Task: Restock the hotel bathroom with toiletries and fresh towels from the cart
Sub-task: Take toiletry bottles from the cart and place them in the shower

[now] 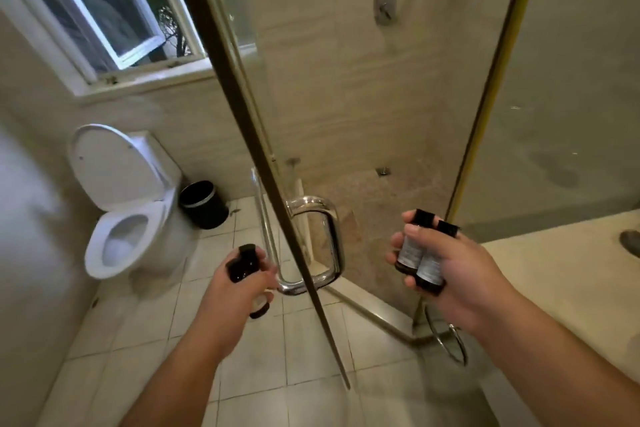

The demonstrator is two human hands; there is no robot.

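Note:
My left hand (230, 298) grips small dark toiletry bottles (242, 263); one sticks up with a black cap, another pokes out below the palm. The same hand is at the chrome handle (322, 239) of the glass shower door (263, 156), fingers touching the bar's lower end. My right hand (453, 274) holds two dark bottles with pale labels and black caps (420, 253), side by side, in front of the shower opening. The door stands partly swung towards me.
A white toilet (128, 204) with its lid up stands at the left, a black bin (202, 203) beside it. An open window (114, 10) is above. A pale counter (561, 281) with a sink edge lies at the right. The shower floor has a drain (382, 170).

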